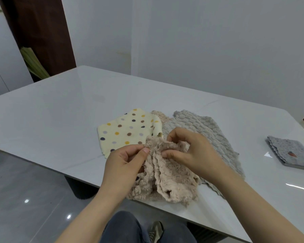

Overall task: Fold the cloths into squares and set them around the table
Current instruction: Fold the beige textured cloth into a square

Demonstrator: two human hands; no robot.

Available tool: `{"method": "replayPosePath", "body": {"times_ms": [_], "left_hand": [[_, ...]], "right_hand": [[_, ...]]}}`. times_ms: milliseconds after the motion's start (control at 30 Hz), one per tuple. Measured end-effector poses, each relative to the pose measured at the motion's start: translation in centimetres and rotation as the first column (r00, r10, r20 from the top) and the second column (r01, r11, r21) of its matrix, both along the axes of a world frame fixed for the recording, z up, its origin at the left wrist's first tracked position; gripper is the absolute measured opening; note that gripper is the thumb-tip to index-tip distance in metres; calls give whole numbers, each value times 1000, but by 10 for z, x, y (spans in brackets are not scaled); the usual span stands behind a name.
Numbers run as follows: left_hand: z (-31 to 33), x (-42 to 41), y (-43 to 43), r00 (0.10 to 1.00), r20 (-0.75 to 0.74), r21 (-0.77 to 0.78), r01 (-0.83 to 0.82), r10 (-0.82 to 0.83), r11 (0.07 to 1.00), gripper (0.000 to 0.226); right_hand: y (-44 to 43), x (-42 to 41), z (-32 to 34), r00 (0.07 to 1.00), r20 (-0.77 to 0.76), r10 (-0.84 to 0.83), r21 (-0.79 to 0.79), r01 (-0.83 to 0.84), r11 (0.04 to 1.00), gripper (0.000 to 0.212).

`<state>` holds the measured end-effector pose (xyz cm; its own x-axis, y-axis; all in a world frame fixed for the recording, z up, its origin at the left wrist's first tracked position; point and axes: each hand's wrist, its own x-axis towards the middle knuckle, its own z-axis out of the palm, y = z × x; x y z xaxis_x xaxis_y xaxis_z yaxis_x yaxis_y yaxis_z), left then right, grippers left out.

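Note:
A fluffy beige cloth [167,181] hangs bunched near the table's front edge, its lower part resting on the top. My left hand [125,162] pinches its upper left edge between thumb and fingers. My right hand [188,151] grips the upper edge just to the right. Behind them lie a cream cloth with coloured dots [128,128], a grey textured cloth [204,130] spread flat, and a peek of another beige cloth [158,114]. A grey cloth folded into a square [291,153] sits at the right edge.
The glossy white table [60,111] runs far to the left and back. A white wall stands behind it, a dark brown door at the back left. My knees and a shoe show below the front edge, over a shiny grey floor.

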<state>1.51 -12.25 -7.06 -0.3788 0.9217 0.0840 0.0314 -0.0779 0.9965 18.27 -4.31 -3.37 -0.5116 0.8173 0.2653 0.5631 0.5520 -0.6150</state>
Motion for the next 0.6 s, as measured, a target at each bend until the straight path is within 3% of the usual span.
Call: {"method": "replayPosePath", "body": {"times_ms": [167,300,600], "left_hand": [[0,-1,1,999,-26,5,-19,19,1000,12],[2,-2,2,1000,-22,22,16,-16,1000,15],[6,-3,-1,996,19,41,83,-84,996,18]], "right_hand": [[-4,-5,9,990,-142,21,-204,-50,978,13],[-8,-6,21,971,-229,63,-228,-116,967,17],[-3,-14,13,986,-154,63,-269,-104,957,33]]}}
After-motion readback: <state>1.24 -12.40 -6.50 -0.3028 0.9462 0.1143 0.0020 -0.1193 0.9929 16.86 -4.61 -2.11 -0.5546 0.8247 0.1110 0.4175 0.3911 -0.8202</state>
